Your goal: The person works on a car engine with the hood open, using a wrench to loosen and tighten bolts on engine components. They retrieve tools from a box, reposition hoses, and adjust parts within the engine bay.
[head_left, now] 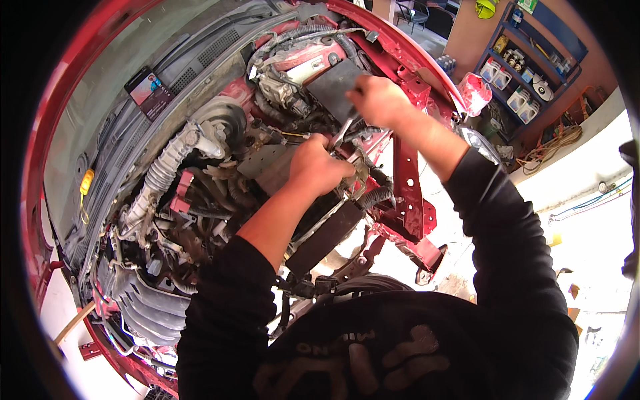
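Over the engine bay of a red car, my right hand [379,101] is closed at the upper end of a shiny metal wrench [344,131]. The wrench slants down toward the fingers of my left hand [319,167]. My left hand is curled beside the wrench's lower end, next to a metal bracket [360,172]; what its fingers grip is hidden. A flat dark panel [332,85] lies just beyond my right hand. Below my left hand is a long black box-shaped part [327,240].
A corrugated intake hose [159,175] and brake booster [223,123] lie to the left. A phone [148,92] rests at the windshield base, with a yellow tag [87,181] nearby. Red front frame [408,183] runs at right. A shelf with bottles [527,67] stands far right.
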The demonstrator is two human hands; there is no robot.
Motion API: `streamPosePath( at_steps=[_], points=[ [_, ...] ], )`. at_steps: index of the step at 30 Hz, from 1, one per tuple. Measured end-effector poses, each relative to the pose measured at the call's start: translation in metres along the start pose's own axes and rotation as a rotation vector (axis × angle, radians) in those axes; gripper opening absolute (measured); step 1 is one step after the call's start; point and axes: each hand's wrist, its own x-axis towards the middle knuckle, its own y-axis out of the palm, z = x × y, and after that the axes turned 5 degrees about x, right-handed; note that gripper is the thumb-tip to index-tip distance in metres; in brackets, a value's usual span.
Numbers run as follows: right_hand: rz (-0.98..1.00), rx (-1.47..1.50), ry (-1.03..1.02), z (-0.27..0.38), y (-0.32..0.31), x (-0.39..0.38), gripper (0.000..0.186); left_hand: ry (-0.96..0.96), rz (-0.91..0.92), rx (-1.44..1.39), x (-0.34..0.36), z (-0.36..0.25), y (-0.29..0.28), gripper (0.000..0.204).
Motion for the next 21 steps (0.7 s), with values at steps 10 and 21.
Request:
streamPosePath(
  at_steps=[10, 21],
  points=[
    [-0.067, -0.107, -0.157, 0.015, -0.004, -0.009, 0.033, 0.018, -0.018, 0.051, 0.006, 0.009, 0.006, 0.073],
    [-0.043, -0.056, -0.188, 0.002, 0.004, -0.001, 0.027, 0.016, -0.060, 0.015, 0.004, 0.004, 0.007, 0.062]
  ],
)
